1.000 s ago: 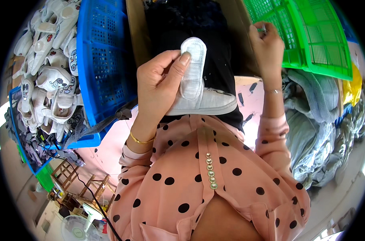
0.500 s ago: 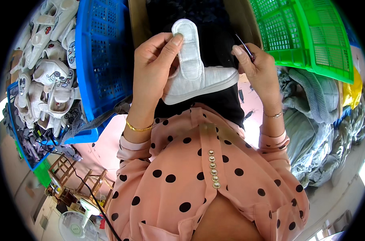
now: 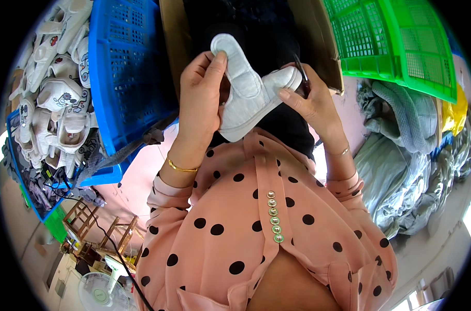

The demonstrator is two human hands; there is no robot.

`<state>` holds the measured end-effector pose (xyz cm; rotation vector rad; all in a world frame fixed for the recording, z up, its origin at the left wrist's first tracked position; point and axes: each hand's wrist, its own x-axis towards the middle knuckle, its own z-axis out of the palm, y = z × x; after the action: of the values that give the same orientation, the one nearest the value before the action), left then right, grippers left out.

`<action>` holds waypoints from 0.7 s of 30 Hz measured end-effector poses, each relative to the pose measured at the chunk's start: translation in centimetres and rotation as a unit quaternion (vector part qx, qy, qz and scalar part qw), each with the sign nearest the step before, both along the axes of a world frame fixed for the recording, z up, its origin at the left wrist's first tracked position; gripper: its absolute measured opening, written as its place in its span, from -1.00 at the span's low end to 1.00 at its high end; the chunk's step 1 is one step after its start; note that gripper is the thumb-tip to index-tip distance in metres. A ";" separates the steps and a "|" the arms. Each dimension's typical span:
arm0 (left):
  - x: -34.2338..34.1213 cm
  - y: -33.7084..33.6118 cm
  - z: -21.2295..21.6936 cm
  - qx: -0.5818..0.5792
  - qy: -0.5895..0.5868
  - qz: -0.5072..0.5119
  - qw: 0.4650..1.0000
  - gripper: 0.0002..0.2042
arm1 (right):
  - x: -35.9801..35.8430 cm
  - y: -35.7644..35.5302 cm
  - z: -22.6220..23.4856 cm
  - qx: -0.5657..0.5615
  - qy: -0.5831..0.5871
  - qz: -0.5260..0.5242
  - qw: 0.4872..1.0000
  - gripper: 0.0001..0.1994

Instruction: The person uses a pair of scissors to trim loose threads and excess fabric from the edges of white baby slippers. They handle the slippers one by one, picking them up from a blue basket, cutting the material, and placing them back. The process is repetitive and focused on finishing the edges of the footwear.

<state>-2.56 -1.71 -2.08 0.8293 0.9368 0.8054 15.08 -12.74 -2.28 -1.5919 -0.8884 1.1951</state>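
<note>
A small pale grey fabric shoe (image 3: 246, 108) with a long rounded strap is held up before my lap, its toe pointing up and to the right. My left hand (image 3: 200, 98) is closed on it, the thumb pressing the strap's edge near its rounded end. At the toe, my right hand (image 3: 318, 110) grips the shoe, thumb on the near side. That same hand also keeps hold of a slim, dark pointed tool (image 3: 301, 70), which stands upright beside the toe; its exact kind is hard to make out. Some right fingers are hidden behind the shoe.
Beyond my lap is a cardboard box (image 3: 318, 39) with dark material in it. A blue crate (image 3: 126, 78) stands left, beside a heap of similar shoes (image 3: 59, 98). On the right are a green crate (image 3: 370, 46) and grey fabric and plastic bundles (image 3: 396, 176). A fan (image 3: 101, 290) stands lower left.
My right hand has moved left and taken hold of the shoe's toe, still keeping the tool. The shoe has turned, its toe rising and its strap leaning further left.
</note>
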 end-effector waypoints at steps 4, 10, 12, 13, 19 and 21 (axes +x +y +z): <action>-1.6 -2.5 -2.7 0.116 0.155 -0.017 0.981 -0.80 | -1.2 -2.6 -3.8 -0.097 -0.096 0.042 0.990 -0.29; -4.7 -5.2 -2.8 0.533 0.351 -0.140 0.757 -0.79 | -2.6 -3.8 -5.7 -0.091 -0.200 0.049 0.974 -0.19; -5.2 -5.8 -3.5 0.553 0.348 -0.198 0.731 -0.85 | -2.6 -3.9 -5.4 -0.111 -0.206 0.069 0.970 -0.17; -5.3 -5.9 -3.7 0.563 0.345 -0.226 0.716 -0.88 | -2.7 -3.9 -5.3 -0.119 -0.211 0.078 0.967 -0.16; -5.6 -5.5 -4.4 0.515 0.335 -0.246 0.750 -0.88 | -3.0 -4.5 -6.4 -0.055 -0.255 0.067 0.963 -0.23; -5.8 -5.2 -4.7 0.488 0.329 -0.258 0.766 -0.87 | -3.1 -4.7 -6.4 -0.020 -0.252 0.034 0.967 -0.37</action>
<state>-8.33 -6.91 -6.78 2.2950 0.7626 0.4562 11.95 -17.42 -8.69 -1.9540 -1.2539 0.8643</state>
